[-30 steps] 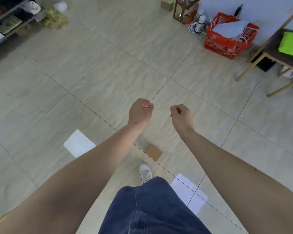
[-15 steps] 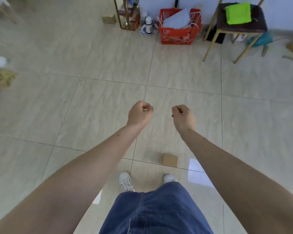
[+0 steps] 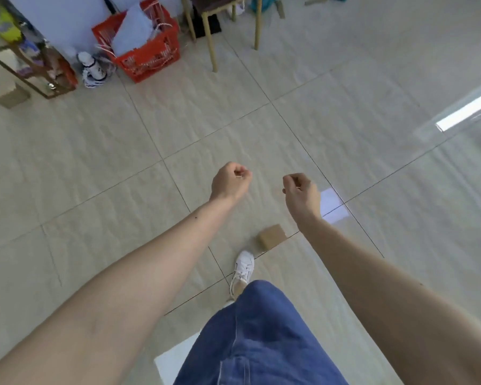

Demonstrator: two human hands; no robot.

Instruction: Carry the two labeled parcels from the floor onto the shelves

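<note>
The tiled floor [image 3: 345, 112] fills nearly the whole view, pale beige with dark grout lines running on the diagonal and a bright strip of reflected light at the right edge. Both bare forearms reach forward over it: the left hand [image 3: 229, 181] is curled into a loose fist gripping nothing, and the right hand [image 3: 301, 194] is likewise closed and empty, the two apart from each other. Below them a leg in blue jeans [image 3: 256, 337] steps forward on a white sneaker [image 3: 243, 266]. Against the far wall sits a red basket [image 3: 147, 55] stuffed with white bags, beside the wooden legs of a chair [image 3: 211, 34] and a low shelf rack [image 3: 31, 65] at the upper left. One small brown cardboard parcel [image 3: 272, 236] lies flat on the floor just ahead of the sneaker's toe, between the two forearms, its long axis running from lower left to upper right; its top is plain brown, and no label or writing can be read on it. A second brown box [image 3: 13, 97] rests on the floor beside the rack, too blurred to read.
</note>
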